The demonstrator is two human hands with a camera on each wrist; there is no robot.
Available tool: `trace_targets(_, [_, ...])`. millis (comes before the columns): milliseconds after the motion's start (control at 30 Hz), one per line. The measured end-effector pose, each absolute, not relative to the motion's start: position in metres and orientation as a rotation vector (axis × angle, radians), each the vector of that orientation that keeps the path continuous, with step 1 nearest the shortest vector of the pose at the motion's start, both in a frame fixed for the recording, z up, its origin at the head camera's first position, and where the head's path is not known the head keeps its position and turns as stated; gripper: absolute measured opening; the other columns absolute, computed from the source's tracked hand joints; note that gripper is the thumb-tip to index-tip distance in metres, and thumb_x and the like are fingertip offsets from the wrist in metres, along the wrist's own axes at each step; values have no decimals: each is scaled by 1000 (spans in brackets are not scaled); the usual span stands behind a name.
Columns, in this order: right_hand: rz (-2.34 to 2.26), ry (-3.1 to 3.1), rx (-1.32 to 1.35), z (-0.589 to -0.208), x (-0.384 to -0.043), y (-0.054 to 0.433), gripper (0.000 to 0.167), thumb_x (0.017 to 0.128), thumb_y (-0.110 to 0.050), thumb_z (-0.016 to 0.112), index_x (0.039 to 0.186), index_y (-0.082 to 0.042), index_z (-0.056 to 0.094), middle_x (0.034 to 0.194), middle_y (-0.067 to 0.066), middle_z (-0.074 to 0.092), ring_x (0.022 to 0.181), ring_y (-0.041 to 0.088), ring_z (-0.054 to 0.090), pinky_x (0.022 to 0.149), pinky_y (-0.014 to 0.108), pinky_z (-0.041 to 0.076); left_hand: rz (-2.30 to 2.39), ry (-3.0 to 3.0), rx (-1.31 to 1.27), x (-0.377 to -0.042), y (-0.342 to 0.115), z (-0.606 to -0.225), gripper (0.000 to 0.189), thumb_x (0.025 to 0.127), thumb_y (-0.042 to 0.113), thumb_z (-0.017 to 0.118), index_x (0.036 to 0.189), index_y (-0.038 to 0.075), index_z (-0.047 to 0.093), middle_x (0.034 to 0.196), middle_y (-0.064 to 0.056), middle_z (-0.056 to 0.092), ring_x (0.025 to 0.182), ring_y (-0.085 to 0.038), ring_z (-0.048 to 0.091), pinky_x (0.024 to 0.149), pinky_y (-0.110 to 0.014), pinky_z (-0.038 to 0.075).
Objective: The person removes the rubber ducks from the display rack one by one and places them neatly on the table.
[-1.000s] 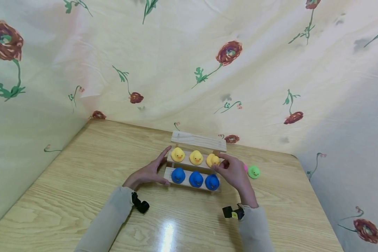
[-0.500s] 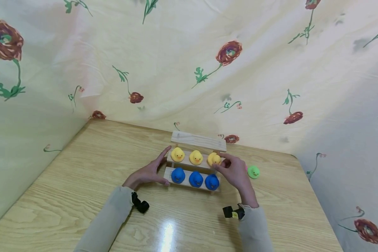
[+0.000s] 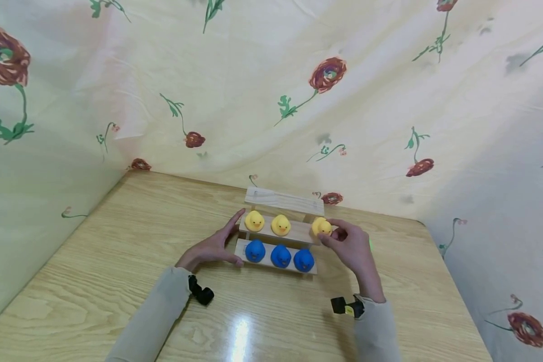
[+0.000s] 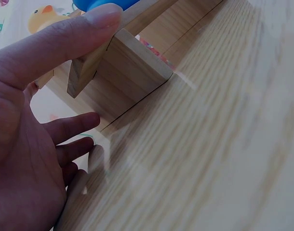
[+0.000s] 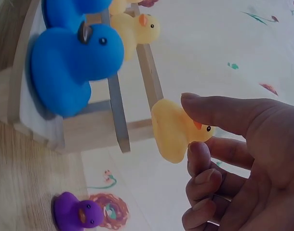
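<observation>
A wooden three-step stand (image 3: 284, 200) is on the table. My right hand (image 3: 354, 247) pinches a yellow rubber duck (image 3: 321, 227) between thumb and fingers at the right end of the middle step. In the right wrist view this duck (image 5: 167, 131) is off the step's end, gripped by its head. Two more yellow ducks (image 3: 280, 225) sit on that step, and blue ducks (image 3: 281, 256) line the lowest step. My left hand (image 3: 211, 248) lies spread at the stand's left end. In the left wrist view its thumb (image 4: 65, 45) touches the lowest step's edge.
A purple duck (image 5: 73, 211) rests on the table beyond the stand in the right wrist view. A sliver of a green duck (image 3: 370, 245) shows behind my right hand. Flowered cloth (image 3: 235, 100) hangs behind the wood-grain table (image 3: 176, 201).
My right hand has moved right with the yellow duck, away from the other two on the middle step, and now hides most of the green duck. My left hand stays in place.
</observation>
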State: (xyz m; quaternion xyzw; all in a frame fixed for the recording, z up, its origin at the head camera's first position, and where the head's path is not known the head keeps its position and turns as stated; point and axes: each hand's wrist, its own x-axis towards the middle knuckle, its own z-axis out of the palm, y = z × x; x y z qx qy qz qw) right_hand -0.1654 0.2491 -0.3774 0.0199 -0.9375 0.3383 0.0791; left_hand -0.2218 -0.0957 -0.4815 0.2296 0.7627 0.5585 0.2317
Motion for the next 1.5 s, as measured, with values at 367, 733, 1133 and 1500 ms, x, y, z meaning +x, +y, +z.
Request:
trace_targets(367, [989, -2796, 6, -377, -160, 264, 40, 89, -23, 77, 123, -2, 69, 80, 9, 61, 70, 16, 49, 57, 20, 40, 1529, 2111, 696, -222, -96, -479, 129, 75, 19, 89, 158, 46, -6, 171, -11, -8, 156, -43, 8, 126, -59, 10])
trace_targets(733, [986, -2835, -25, -391, -155, 279, 42, 89, -23, 76, 124, 0, 68, 78, 8, 60, 67, 14, 48, 53, 20, 38, 1535, 2112, 712, -223, -97, -483, 129, 75, 20, 89, 159, 44, -6, 171, -13, -8, 156, -45, 8, 126, -60, 10])
trace_targets(1133, [1001, -2884, -83, -408, -154, 286, 45, 89, -26, 77, 125, 0, 67, 83, 8, 61, 73, 16, 49, 56, 20, 38, 1532, 2109, 698, -221, -96, -483, 129, 75, 23, 90, 158, 46, -6, 171, -13, -6, 156, -44, 8, 125, -62, 9])
trace_targets(1500, [994, -2925, -101, -424, -155, 288, 37, 88, -24, 78, 116, -1, 68, 80, 6, 58, 74, 17, 49, 56, 21, 36, 1530, 2116, 692, -220, -95, -482, 129, 75, 23, 90, 158, 46, -5, 171, -13, -5, 156, -43, 8, 125, -62, 10])
